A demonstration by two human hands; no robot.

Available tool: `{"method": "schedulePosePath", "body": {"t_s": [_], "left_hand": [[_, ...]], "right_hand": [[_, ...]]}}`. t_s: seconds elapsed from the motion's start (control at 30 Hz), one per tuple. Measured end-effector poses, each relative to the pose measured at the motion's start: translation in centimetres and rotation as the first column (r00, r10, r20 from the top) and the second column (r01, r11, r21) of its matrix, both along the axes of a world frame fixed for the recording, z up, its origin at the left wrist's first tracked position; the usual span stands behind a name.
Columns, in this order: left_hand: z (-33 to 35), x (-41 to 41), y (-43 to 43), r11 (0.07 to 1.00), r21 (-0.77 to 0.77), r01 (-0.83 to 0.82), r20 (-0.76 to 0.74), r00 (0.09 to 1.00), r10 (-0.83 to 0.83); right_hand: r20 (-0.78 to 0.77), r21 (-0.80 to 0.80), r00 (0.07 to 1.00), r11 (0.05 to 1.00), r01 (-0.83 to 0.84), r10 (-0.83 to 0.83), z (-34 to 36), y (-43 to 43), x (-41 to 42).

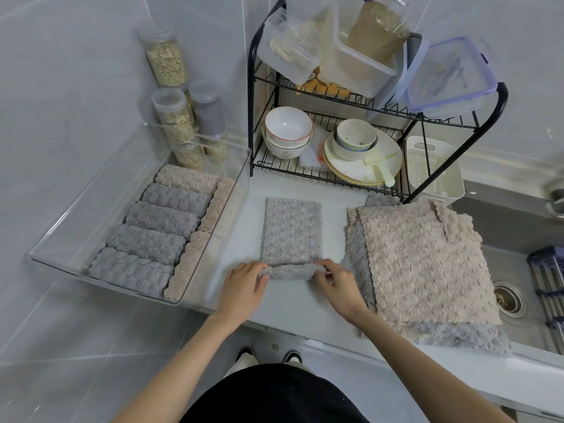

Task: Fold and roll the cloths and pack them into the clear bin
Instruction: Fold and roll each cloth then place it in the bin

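Both hands (244, 285) (335, 285) pinch grey cloth (292, 230) near edge, roll just begun. Bin (61, 257) mostly full; stack (421, 264) remains.

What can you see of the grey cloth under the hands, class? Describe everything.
The grey cloth is fluffy, with a bumpy weave and a wavy edge. Folded into a long strip, it lies flat on the counter, running away from the person. Its near end is curled into the start of a roll, gripped by the left hand and right hand.
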State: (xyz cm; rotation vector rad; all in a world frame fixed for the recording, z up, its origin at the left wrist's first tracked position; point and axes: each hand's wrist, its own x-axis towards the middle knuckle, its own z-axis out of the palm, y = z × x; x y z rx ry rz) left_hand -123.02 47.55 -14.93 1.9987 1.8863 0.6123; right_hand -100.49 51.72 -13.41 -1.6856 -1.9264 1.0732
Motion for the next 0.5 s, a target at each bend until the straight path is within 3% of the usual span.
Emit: {"method": "schedulePosePath", "body": {"t_s": [0.23, 0.5], "left_hand": [[0.5, 0.6, 1.6, 0.982, -0.169, -0.083, 0.039, 0.995, 0.091], [0.4, 1.0, 3.1, 0.956, -0.241, -0.164, -0.021, 0.986, 0.164]], "right_hand": [[0.115, -0.05, 0.98, 0.985, 0.167, -0.16, 0.1, 0.4, -0.9], [0.22, 0.11, 0.928, 0.953, 0.284, -0.302, -0.7, 0.9, -1.7]]}}
